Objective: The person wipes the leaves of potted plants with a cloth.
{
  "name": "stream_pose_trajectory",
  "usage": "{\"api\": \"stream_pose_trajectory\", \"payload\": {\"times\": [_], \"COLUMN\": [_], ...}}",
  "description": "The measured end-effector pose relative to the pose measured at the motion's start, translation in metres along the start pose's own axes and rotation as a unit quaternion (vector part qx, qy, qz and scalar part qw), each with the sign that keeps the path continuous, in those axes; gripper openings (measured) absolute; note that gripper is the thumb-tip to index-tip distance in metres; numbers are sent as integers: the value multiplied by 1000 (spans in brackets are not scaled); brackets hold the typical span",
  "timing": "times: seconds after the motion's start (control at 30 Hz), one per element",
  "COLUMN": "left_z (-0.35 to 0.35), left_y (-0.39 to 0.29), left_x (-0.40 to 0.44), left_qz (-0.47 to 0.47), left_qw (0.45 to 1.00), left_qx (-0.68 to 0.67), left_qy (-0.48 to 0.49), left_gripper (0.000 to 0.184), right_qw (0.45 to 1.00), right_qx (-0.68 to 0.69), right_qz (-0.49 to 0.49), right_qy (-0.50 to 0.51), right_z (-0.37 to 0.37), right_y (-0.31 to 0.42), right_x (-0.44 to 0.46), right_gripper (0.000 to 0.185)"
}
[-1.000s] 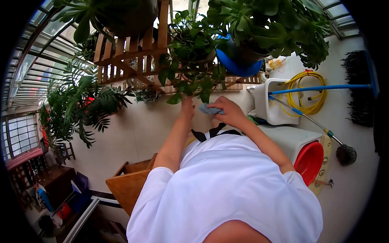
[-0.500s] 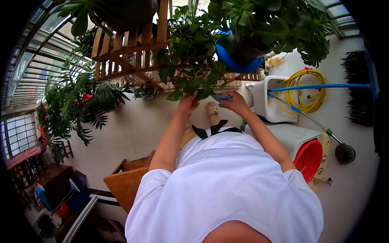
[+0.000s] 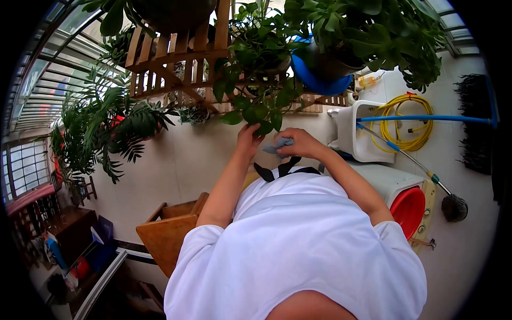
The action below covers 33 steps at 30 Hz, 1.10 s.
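Observation:
My left hand (image 3: 248,142) is closed at the lower edge of a trailing plant (image 3: 255,112), its fingertips pinching a broad green leaf (image 3: 264,127). Just to the right, my right hand (image 3: 300,143) grips a crumpled grey-blue cloth (image 3: 278,145), which hangs out toward the left hand. A small gap separates the cloth from the leaf. The plant's pot sits above on a slatted wooden stand (image 3: 181,56), and its stems droop down over the front of that stand.
A large succulent (image 3: 373,37) and a blue basin (image 3: 314,80) overhang at upper right. On the right stand a white tub (image 3: 362,144), a yellow hose (image 3: 405,140), a red basin (image 3: 408,210) and a long-handled brush (image 3: 454,207). A wooden stool (image 3: 168,242) is at lower left.
My right hand has drawn the cloth down and left, nearer my body and left hand. My left hand stays at the leaf. The view has shifted slightly.

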<state>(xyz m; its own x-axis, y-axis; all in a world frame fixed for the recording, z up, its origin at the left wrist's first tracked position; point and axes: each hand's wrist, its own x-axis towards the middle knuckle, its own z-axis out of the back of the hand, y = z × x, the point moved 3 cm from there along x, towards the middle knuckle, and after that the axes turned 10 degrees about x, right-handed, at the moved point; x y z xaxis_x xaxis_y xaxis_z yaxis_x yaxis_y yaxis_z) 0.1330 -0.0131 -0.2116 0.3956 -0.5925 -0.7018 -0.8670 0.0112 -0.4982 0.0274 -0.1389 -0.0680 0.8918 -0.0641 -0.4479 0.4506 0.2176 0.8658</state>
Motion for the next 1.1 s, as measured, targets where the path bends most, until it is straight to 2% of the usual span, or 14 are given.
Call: {"api": "stream_pose_trajectory", "payload": {"times": [0.03,0.1,0.23,0.3,0.33,0.4,0.53,0.6,0.73,0.8,0.93,1.0,1.03,1.1], "left_z": [0,-4,-18,-20,-21,-22,-26,-24,-24,-23,-22,-21,-20,-17], "left_y": [-1,-2,-11,-11,-11,-14,-19,-17,-17,-18,-19,-20,-20,-19], "left_x": [-1,-10,-35,-38,-40,-43,-52,-51,-56,-56,-56,-55,-56,-55], "left_qz": [-21,-29,-41,-46,-51,-65,-84,-68,-46,-45,-52,-57,-61,-67], "left_qw": [999,999,993,994,995,995,994,996,998,998,997,997,997,997], "left_qx": [25,44,106,98,89,72,-12,-4,32,40,46,42,37,18], "left_qy": [26,14,14,12,11,27,74,50,8,11,21,31,40,29], "left_gripper": [26,27,29,29,29,28,27,27,26,26,27,28,29,30], "right_qw": [1000,996,986,968,968,922,924,934,955,951,940,925,925,924], "right_qx": [0,-48,-105,-164,-164,-282,-325,-330,-257,-217,-230,-332,-332,-373], "right_qz": [0,46,55,136,136,222,149,77,69,136,157,78,80,6], "right_qy": [0,-62,-118,-133,-134,-144,-135,-108,-133,-174,-197,-166,-164,-88], "right_z": [-1,0,-2,-7,-9,-13,-14,-10,-3,-4,-14,-18,-17,-15], "right_y": [9,31,49,42,35,31,21,19,37,51,47,36,36,33], "right_x": [4,13,27,34,36,37,25,18,10,14,29,35,34,32], "right_gripper": [31,32,37,42,42,44,43,41,39,36,31,29,29,31]}}
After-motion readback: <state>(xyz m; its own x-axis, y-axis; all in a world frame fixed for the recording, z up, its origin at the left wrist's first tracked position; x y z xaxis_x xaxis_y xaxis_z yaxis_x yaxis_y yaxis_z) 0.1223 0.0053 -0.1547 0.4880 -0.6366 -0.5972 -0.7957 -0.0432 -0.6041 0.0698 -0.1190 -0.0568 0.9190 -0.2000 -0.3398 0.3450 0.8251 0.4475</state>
